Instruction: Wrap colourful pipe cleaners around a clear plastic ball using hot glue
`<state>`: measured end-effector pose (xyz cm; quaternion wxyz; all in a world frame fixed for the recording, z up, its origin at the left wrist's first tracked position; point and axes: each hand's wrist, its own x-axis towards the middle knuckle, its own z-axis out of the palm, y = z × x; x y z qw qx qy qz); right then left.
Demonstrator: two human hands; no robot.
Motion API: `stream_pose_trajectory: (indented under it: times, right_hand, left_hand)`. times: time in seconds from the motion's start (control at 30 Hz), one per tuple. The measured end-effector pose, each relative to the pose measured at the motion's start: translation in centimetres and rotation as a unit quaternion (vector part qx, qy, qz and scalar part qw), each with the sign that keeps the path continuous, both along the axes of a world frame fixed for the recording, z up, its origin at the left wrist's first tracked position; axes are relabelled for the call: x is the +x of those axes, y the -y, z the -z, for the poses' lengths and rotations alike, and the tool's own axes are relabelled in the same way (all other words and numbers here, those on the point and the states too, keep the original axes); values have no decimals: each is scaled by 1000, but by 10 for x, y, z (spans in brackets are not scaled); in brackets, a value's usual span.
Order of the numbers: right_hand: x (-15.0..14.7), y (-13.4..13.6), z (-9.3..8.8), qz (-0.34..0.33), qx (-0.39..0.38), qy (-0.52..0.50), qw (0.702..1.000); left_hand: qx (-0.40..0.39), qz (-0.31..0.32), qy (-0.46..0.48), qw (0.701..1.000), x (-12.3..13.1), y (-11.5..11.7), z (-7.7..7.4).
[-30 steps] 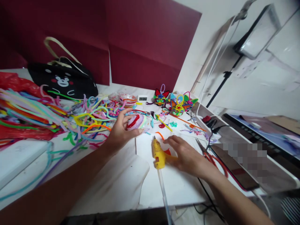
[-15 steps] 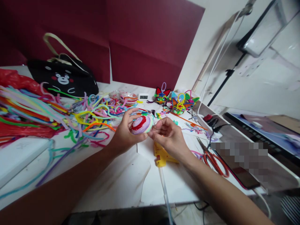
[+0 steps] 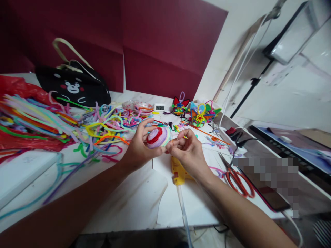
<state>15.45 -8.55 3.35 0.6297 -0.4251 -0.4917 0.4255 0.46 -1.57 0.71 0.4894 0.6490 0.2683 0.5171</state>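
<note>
Both hands meet above the middle of the white table (image 3: pixel 134 206), a little way in from its near edge. The left hand (image 3: pixel 138 150) is closed around a pipe-cleaner ball (image 3: pixel 157 137), a small round wad wound in lilac and white with a red coil on its upper face, with the thumb under it and the fingers curled over its far side. The right hand (image 3: pixel 187 151) comes in from the right with its fingers bunched, and its fingertips (image 3: pixel 169 147) pinch at the ball's right edge; whether a loose strand end sits between them is too small to tell. Just beneath the right wrist a yellow glue gun (image 3: pixel 179 172) lies on a white sheet, its glue stick trailing toward the near edge. Red-handled scissors (image 3: pixel 239 181) lie to the right of it, beside a dark phone (image 3: pixel 271 201) whose upper part is blurred. A big tangle of coloured pipe cleaners (image 3: pixel 51 120) spreads over the left half of the table, reaching almost to the left hand. Farther back on the left sits a black bear-face bag (image 3: pixel 73 88). Beyond the ball, at the far side, stand a small digital clock (image 3: pixel 159 107) and two finished pipe-cleaner animal heads (image 3: pixel 179 106), set against maroon boards (image 3: pixel 160 51).
</note>
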Motion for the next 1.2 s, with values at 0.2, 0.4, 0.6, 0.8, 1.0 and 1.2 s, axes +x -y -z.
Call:
stream_pose_trajectory:
  times: [0.2,0.4,0.6,0.8,1.0,1.2]
  right_hand:
    - [-4,-1,1,9,14,-10,1000]
    - [-3,-1,4,6,7,-33,999]
    - [1,-1,6,5,-24,-57,998]
    - [3,-2,4,10,-42,-72,996]
    - [2,2,7,17,-56,-63,996]
    - [2,4,14,28,-70,-37,996]
  left_hand:
    - [-1,-4,17,1000,2,3,-1]
    - [-13,-18,24,999,5,7,1]
    - [-50,36,6,998,3,2,6]
    - [-82,41,6,996,3,4,4]
    - [-68,35,-32,997,4,3,12]
    - [-52,21,-38,998,6,8,10]
